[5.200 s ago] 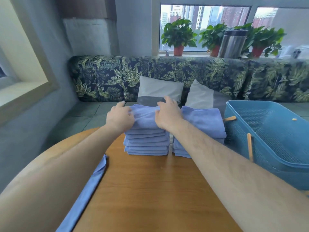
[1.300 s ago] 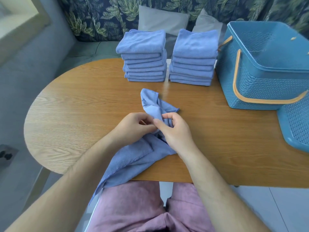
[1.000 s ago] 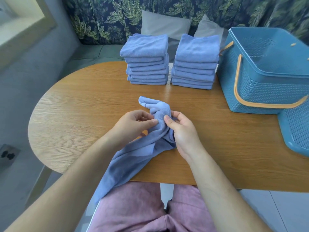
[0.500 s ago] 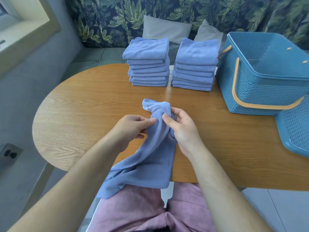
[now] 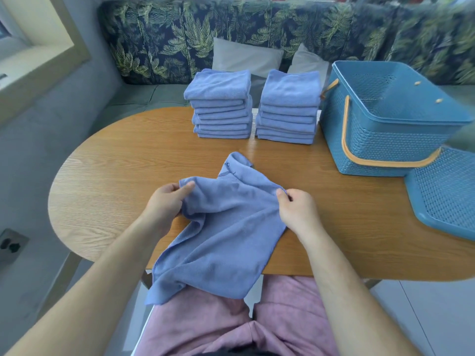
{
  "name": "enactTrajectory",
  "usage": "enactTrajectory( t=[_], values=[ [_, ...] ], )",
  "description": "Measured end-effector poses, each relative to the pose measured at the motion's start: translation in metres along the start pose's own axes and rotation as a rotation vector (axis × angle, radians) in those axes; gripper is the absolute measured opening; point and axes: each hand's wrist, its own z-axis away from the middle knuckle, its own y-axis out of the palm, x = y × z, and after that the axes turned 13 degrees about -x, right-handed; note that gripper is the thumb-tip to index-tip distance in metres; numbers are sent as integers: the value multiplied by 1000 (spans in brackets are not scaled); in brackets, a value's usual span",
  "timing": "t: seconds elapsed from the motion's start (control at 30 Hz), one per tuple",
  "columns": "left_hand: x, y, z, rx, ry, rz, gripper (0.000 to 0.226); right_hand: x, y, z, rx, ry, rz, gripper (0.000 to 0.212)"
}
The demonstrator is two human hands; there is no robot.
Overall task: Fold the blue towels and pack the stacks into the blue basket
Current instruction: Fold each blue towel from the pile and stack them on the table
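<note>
Wooden table point(image 5: 108, 176) before a leaf-print sofa point(image 5: 180, 37), an unfolded towel point(image 5: 226, 227) at its near edge.
Left hand point(image 5: 164, 201) and right hand point(image 5: 299, 211) pinch its top corners; its lower end hangs off. Two folded stacks point(image 5: 221, 104) point(image 5: 289, 106) sit at the far edge beside the basket point(image 5: 380, 140), its lid point(image 5: 447, 191) cut off.

Both bare forearms forward, left hand point(image 5: 166, 201) and right hand point(image 5: 299, 210) apart, fingers curled on the towel point(image 5: 231, 227).
</note>
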Motion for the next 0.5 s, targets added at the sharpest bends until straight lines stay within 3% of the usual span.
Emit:
enactTrajectory(
  t=[0.17, 0.33, 0.5],
  values=[
    [-13, -9, 8, -19, 96, 33, 23, 12, -16, 4, 20, 97, -131, 48],
    [-70, -29, 24, -40, 298, 89, 22, 48, -49, -2, -10, 294, -602, 39],
    [-143, -51, 52, -89, 493, 153, 18, 108, -99, -9, -260, 36, -700, 18]
  ],
)
